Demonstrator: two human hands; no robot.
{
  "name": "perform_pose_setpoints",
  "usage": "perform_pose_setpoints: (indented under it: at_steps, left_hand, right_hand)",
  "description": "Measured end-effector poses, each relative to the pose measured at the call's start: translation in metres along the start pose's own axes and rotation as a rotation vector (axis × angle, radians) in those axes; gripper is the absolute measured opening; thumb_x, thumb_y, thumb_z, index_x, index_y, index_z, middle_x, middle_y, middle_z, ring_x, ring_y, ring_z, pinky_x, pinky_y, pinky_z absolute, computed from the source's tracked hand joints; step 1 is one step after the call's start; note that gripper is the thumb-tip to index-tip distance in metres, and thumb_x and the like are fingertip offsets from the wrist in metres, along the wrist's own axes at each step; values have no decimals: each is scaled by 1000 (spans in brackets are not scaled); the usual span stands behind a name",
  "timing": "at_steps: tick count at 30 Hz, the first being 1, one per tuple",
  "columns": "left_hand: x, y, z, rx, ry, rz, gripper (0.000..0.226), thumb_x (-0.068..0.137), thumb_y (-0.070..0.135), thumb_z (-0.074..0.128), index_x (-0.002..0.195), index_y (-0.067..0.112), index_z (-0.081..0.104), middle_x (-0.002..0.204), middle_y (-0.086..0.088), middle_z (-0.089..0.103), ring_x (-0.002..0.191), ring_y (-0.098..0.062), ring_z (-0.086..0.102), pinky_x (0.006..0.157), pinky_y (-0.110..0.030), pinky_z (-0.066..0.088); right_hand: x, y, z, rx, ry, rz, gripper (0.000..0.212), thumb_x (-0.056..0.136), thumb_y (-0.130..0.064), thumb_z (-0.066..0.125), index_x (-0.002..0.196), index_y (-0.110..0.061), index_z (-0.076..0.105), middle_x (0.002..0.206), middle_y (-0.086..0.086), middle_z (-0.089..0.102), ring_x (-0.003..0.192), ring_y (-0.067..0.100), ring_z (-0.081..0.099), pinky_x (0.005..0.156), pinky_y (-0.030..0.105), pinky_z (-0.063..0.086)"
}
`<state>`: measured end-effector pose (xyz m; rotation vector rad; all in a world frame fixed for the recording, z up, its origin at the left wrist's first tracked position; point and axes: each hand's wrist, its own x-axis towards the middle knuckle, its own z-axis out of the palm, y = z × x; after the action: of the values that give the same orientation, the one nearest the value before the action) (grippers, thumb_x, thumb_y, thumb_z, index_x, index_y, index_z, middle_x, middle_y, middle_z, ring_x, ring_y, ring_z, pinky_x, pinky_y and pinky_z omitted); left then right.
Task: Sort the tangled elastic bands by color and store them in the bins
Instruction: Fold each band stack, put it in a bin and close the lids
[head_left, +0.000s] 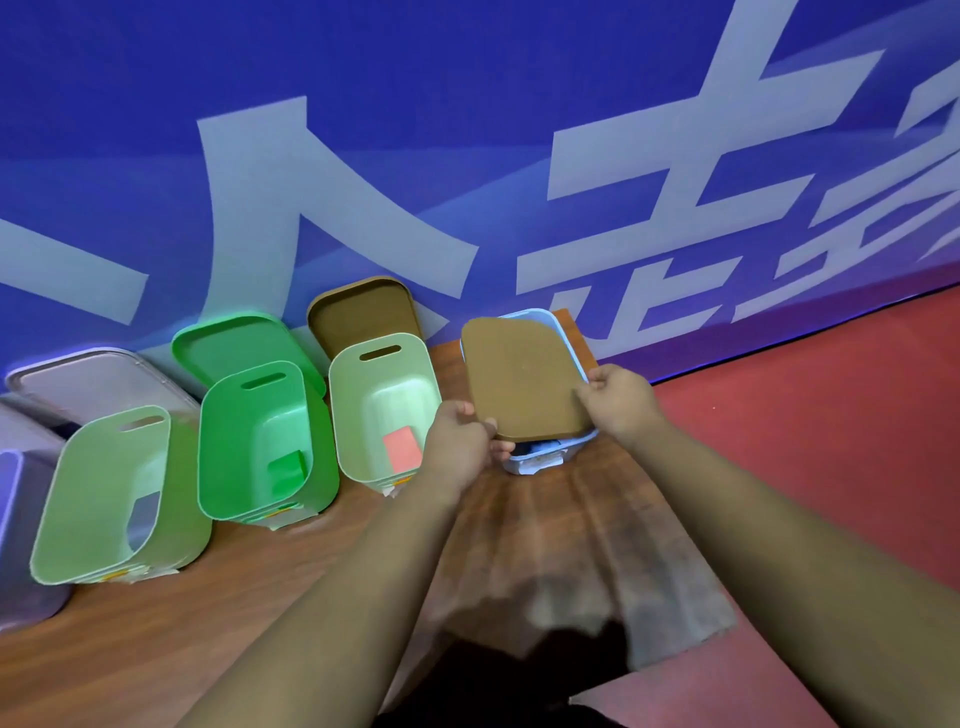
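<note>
Both my hands hold a brown lid (522, 379) over a pale blue bin (540, 457) at the right end of the row. My left hand (460, 441) grips the lid's near left corner; my right hand (621, 400) pinches its right edge. The lid sits tilted and hides most of the bin; something dark shows in the gap at its front. To the left stand three open green bins: one (384, 410) with a pink card inside, a brighter one (260, 447) with a green card, and a pale one (109, 493) with a greyish card. No elastic bands are plainly visible.
A second brown lid (363, 312), a green lid (234, 343) and a clear lid (93, 384) lean against the blue banner wall behind the bins. A purple-grey container (21, 519) sits at the far left. The bins stand on a wooden table (311, 571); red floor lies to the right.
</note>
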<state>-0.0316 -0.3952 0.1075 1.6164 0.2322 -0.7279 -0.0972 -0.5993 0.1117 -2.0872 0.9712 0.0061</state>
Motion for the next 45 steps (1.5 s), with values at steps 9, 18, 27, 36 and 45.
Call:
perform_pose_setpoints:
  at_steps: [9,18,27,36,45]
  left_hand:
    - [8,-24,-1,631,167,261,17,89,17,80,99,8,70,82,-4,66,84,-30,66,72,-34,47]
    - [21,-41,8,823,207,290,23,89,26,78,95,5,73,93,-18,70,89,-39,65,72,-37,47]
    - [21,-44,9,888,187,320,26,92,31,76,92,5,74,95,-21,69,89,-38,65,70,-35,40]
    - [22,-43,6,896,169,335,25,91,32,78,94,7,74,96,-17,70,90,-36,65,72,-35,43]
    - [18,-48,7,894,187,380,25,96,31,75,97,6,71,103,-17,63,92,-35,63,80,-38,44]
  right_hand:
    - [8,7,-1,70,-89,3,41,90,-4,64,129,-7,71,118,8,74,115,28,68,92,33,52]
    - [21,24,8,35,-90,-21,58,78,-1,48,129,-19,71,119,12,65,99,22,61,85,29,47]
    - [21,24,5,60,-103,-17,71,70,-20,45,136,-22,70,124,13,64,101,21,63,97,32,52]
    - [25,25,10,-43,-82,-101,61,88,-1,51,143,-23,66,121,12,50,107,29,60,101,36,51]
    - [31,32,11,7,-55,-91,56,90,0,49,136,-25,70,120,6,53,98,21,58,88,26,43]
